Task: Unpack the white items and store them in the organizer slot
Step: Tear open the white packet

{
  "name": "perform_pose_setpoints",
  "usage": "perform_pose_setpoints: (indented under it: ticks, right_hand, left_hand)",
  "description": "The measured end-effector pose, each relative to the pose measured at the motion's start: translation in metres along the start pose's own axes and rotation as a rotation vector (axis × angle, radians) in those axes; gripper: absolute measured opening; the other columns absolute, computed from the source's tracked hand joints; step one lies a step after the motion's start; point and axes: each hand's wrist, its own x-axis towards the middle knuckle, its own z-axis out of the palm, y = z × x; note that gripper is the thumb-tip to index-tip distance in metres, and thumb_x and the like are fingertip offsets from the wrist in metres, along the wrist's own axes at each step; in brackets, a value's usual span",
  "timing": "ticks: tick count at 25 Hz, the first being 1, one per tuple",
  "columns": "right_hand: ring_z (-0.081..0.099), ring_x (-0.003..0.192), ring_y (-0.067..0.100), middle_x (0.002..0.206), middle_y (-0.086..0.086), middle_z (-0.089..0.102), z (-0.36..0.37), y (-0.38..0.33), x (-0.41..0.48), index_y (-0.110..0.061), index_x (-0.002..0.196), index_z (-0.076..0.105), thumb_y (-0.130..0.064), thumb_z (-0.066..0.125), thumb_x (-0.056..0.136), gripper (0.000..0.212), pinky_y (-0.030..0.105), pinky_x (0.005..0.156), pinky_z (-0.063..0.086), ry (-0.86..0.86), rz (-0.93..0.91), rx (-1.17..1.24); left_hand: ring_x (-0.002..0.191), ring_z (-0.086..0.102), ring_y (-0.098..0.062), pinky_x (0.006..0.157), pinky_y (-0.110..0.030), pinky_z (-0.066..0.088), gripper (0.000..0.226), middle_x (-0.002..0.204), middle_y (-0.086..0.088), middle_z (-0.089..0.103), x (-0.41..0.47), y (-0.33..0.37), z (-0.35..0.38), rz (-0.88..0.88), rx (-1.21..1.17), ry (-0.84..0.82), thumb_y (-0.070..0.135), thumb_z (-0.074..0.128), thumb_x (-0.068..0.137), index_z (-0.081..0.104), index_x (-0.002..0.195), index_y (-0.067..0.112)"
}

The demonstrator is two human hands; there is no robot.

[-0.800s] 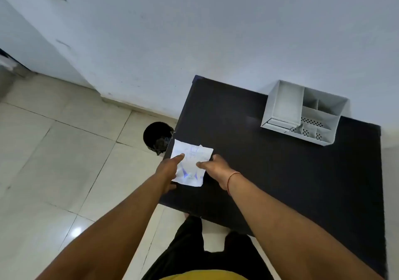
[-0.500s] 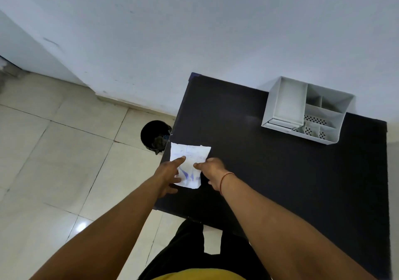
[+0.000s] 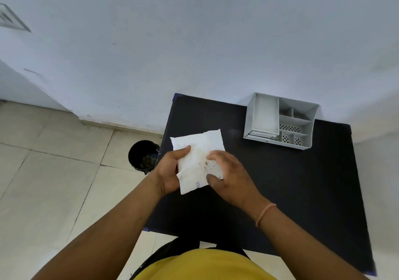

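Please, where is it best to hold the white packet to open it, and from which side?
Probably at its free upper edge, coming from the far side. The white packet is flat and limp; the left hand already pinches its left edge and the right hand covers the lower right, so only the top corners stand clear.

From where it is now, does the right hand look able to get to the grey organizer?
Probably yes, once freed: the right hand grips the white packet together with the left hand, and only bare black table lies between it and the organizer.

white packet (image 3: 195,150), black table (image 3: 291,182), grey organizer (image 3: 313,115)
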Motion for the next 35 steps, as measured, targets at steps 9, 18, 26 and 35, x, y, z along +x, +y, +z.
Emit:
perform_pose_setpoints:
  ticks: [9, 18, 26, 35]
  right_hand:
    - [0.067, 0.078, 0.003, 0.085, -0.012, 0.075, -0.052, 0.012, -0.014, -0.025, 0.085, 0.079, -0.038, 0.086, 0.083, 0.014, 0.021, 0.067, 0.050, -0.140, 0.231, 0.318]
    - [0.064, 0.120, 0.003, 0.111, -0.013, 0.079, -0.078, 0.014, -0.056, -0.032, 0.091, 0.085, -0.035, 0.090, 0.079, 0.013, 0.030, 0.104, 0.047, -0.191, 0.159, 0.372]
    - [0.072, 0.081, -0.002, 0.083, -0.027, 0.077, -0.052, 0.004, -0.049, -0.034, 0.079, 0.081, -0.029, 0.082, 0.088, 0.010, 0.007, 0.065, 0.051, 0.498, 0.161, 0.373]
    - [0.068, 0.082, 0.005, 0.083, -0.012, 0.070, -0.029, 0.001, -0.066, -0.024, 0.093, 0.082, -0.015, 0.079, 0.090, 0.010, 0.012, 0.071, 0.055, 0.590, 0.029, 0.116]
  left_hand:
    - [0.122, 0.071, -0.045, 0.094, -0.058, 0.062, 0.052, 0.142, -0.021, 0.071, -0.014, 0.002, 0.049, -0.004, 0.280, -0.091, 0.034, 0.066, 0.099, 0.062, 0.148, 0.016]
    - [0.127, 0.069, -0.046, 0.106, -0.063, 0.055, 0.053, 0.138, -0.021, 0.074, -0.010, -0.004, 0.056, -0.054, 0.205, 0.004, 0.047, 0.057, 0.107, 0.063, 0.146, 0.012]
    - [0.098, 0.075, -0.036, 0.065, -0.045, 0.065, 0.067, 0.119, -0.019, 0.069, -0.038, -0.015, 0.075, 0.054, 0.476, 0.377, 0.069, 0.064, 0.094, 0.063, 0.130, 0.012]
    - [0.089, 0.085, -0.028, 0.078, -0.038, 0.070, 0.026, 0.095, -0.013, 0.086, -0.070, -0.036, 0.136, 0.274, 0.674, 0.034, 0.035, 0.082, 0.093, 0.085, 0.098, 0.009]
